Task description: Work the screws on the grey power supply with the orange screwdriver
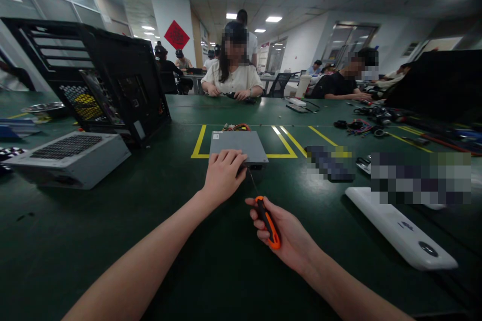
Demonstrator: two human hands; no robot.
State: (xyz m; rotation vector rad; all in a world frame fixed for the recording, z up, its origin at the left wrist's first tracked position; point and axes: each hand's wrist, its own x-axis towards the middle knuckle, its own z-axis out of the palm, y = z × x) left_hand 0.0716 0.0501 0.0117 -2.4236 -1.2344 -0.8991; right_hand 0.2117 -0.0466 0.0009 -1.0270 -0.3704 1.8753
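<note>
A grey computer power supply (237, 143) lies flat in front of me, a bundle of coloured wires (237, 127) showing behind it. My left hand (225, 173) grips its near left part, fingers over the top and thumb at the front edge. My right hand (280, 225) is closed around a screwdriver (268, 223) with an orange and black handle. The thin shaft points up and away, its tip at or close to the front face of the power supply. Whether the tip touches a screw I cannot tell.
A black computer case (146, 85) stands at the left, another power supply (71, 160) before it. Yellow tape (282, 155) marks the green table (181, 261). At the right lie a white device (399, 230) and cables (361, 128). A person (233, 72) sits opposite.
</note>
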